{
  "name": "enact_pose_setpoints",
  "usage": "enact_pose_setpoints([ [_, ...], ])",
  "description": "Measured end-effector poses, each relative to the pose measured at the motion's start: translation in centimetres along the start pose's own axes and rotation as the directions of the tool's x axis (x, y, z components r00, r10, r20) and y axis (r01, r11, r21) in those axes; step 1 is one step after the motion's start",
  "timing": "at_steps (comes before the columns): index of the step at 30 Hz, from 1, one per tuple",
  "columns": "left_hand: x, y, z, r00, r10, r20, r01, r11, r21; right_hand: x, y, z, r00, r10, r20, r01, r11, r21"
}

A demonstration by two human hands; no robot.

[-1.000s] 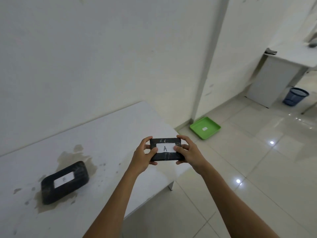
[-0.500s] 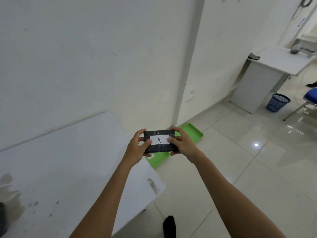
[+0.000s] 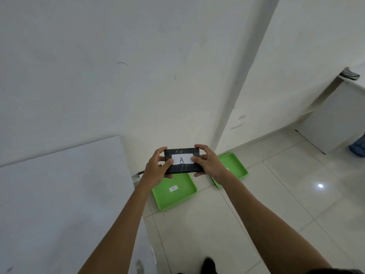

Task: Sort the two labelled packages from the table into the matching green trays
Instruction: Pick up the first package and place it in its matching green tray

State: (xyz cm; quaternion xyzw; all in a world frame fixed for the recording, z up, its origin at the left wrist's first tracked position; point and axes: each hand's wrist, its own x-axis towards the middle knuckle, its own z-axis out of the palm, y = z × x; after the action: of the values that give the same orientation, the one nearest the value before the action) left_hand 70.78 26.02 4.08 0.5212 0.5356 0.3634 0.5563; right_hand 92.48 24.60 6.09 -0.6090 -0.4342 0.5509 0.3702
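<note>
A black wrapped package [image 3: 182, 167] with a white label reading A is held in front of me, label facing up. My left hand [image 3: 157, 170] grips its left end and my right hand [image 3: 208, 164] grips its right end. On the floor below it lies a green tray [image 3: 175, 196] with a small label marked A. A second green tray [image 3: 235, 169] lies further right, partly hidden by my right wrist; its label cannot be read. The other package is out of view.
The white table [image 3: 65, 194] fills the lower left, its corner close to the nearer tray. White walls meet at a corner behind the trays. A white desk [image 3: 335, 119] and a blue bin [image 3: 358, 147] stand at the far right. My dark shoe [image 3: 209, 265] shows on the tiled floor.
The view has swung right, away from the table. The second package has left the frame, and both green trays now show on the floor beneath the held package.
</note>
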Motion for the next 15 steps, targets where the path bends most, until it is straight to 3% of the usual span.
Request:
enact_pose_setpoints([
  [15, 11.1, -2.7, 6.1, 0.938, -0.188, -0.291, 0.178, 0.982, -0.059, 16.6, 2.0, -5.7, 0.955, 0.132, 0.266, -0.110, 0.990, -0.093],
])
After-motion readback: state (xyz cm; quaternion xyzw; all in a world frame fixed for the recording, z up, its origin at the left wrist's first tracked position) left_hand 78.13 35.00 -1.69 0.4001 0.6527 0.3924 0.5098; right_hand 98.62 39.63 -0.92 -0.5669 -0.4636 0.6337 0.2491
